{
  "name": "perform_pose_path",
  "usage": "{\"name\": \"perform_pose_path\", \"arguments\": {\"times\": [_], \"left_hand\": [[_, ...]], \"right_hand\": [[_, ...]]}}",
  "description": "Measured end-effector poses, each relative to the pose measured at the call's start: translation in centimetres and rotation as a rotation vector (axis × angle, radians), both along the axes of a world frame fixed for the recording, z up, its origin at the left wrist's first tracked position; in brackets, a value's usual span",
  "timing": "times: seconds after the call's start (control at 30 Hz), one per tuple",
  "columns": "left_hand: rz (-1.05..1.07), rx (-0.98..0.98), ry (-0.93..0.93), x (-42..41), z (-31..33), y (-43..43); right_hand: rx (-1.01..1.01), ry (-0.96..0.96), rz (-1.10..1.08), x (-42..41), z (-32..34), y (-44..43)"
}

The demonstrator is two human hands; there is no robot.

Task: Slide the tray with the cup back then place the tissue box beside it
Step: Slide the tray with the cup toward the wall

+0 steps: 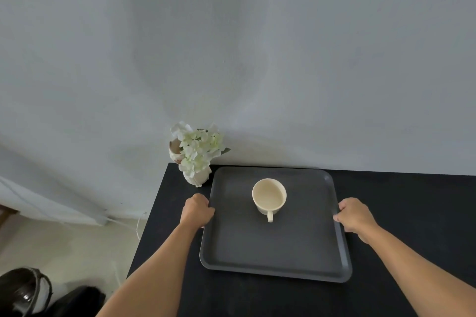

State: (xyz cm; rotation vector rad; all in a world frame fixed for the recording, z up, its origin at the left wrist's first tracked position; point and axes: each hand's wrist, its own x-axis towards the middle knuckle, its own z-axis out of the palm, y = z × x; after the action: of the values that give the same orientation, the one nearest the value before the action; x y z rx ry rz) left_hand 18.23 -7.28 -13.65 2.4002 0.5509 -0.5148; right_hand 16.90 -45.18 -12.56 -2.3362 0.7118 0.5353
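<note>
A dark grey rectangular tray [257, 260] lies flat on the black table, its far edge close to the wall. A cream cup [269, 197] stands upright on the tray's far half, handle pointing toward me. My left hand [197, 211] grips the tray's left rim. My right hand [354, 215] grips the right rim. No tissue box is in view.
A white vase with pale flowers [197, 159] stands at the black table's [412, 213] far left corner, just left of the tray. The grey wall runs directly behind. The table's left edge drops to the floor, where a dark bin [24, 291] and a cable lie.
</note>
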Motion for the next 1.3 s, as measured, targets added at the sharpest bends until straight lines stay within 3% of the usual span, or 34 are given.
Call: {"name": "perform_pose_path", "arguments": {"times": [1.3], "left_hand": [[0.024,0.076,0.006,2.6,-2.4,-0.5]], "right_hand": [[0.029,0.001,0.015,2.7,-2.4,-0.4]]}}
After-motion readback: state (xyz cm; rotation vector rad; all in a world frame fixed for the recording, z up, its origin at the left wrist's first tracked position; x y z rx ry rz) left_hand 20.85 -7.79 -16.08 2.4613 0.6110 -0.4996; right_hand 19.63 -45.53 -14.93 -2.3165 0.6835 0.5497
